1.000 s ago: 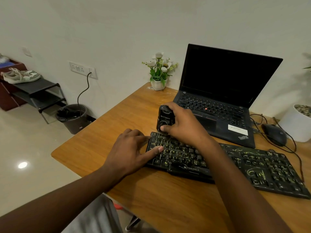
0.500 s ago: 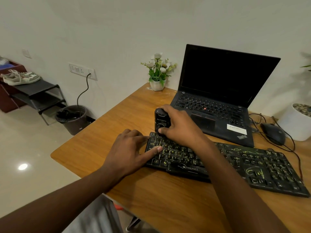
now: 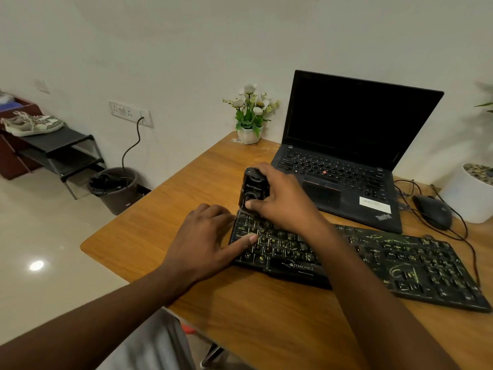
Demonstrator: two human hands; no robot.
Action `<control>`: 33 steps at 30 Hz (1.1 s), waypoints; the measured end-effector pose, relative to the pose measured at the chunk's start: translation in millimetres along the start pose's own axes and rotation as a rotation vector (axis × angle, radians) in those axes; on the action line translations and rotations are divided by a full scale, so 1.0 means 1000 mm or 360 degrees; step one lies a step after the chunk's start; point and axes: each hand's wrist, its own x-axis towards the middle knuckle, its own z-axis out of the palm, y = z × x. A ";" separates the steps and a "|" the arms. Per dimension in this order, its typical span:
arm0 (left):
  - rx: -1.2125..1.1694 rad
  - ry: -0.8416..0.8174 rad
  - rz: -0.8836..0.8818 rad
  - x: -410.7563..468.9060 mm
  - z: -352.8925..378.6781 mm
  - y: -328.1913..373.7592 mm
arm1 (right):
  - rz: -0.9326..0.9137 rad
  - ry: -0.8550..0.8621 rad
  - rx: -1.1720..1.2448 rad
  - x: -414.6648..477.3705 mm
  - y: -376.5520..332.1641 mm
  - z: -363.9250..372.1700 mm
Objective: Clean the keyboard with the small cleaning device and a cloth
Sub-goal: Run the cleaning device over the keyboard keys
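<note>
A black keyboard point(image 3: 400, 260) with yellow-green markings lies across the wooden desk point(image 3: 186, 188). My right hand point(image 3: 282, 201) grips the small black cleaning device point(image 3: 252, 188) and holds it upright on the keyboard's far left corner, thumb on its front. My left hand point(image 3: 205, 236) rests on the keyboard's left end, thumb stretched over the keys and fingers curled on the desk beside the edge. No cloth is in view.
An open black laptop point(image 3: 344, 156) stands just behind the keyboard. A wired mouse point(image 3: 433, 212) and cables lie to the right, next to a white planter point(image 3: 469, 198). A small flower pot point(image 3: 249, 134) sits at the desk's back edge. A bin point(image 3: 114, 188) stands on the floor to the left.
My right hand has slid the cleaning device a little to the left along the keyboard's top edge, to the far left corner. My left hand has stayed in place.
</note>
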 end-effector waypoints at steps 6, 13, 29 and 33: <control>-0.0037 0.0031 0.0058 -0.002 0.002 0.001 | -0.0060 -0.0088 -0.0105 0.000 -0.003 0.013; -0.0017 0.0032 0.0056 -0.002 0.001 0.001 | -0.0069 -0.0035 -0.0163 0.001 -0.004 0.012; -0.0050 0.0049 0.0077 -0.001 0.002 0.000 | -0.0101 0.0051 -0.0334 0.002 -0.003 0.017; -0.0056 0.0044 0.0082 -0.002 0.002 0.000 | -0.0040 -0.0072 -0.0066 0.001 -0.002 0.014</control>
